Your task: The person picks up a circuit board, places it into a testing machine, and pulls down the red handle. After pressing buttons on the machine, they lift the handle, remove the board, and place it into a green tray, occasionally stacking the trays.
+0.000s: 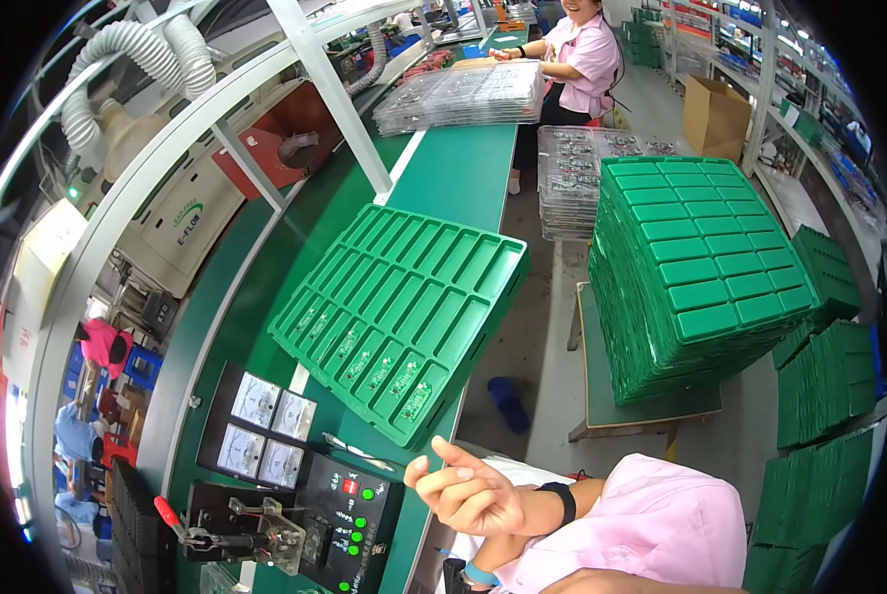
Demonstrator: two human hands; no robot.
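Tray (404, 307) beyond right hand (468, 490) fingers (453, 453)

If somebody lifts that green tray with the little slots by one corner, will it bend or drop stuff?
The green tray looks like thin moulded plastic, so it would probably be light and flex a little when lifted by one corner. Small circuit boards lie loose in its near pockets, so tipping it could spill them. One edge seems to overhang the green workbench, so a push might tip it off.
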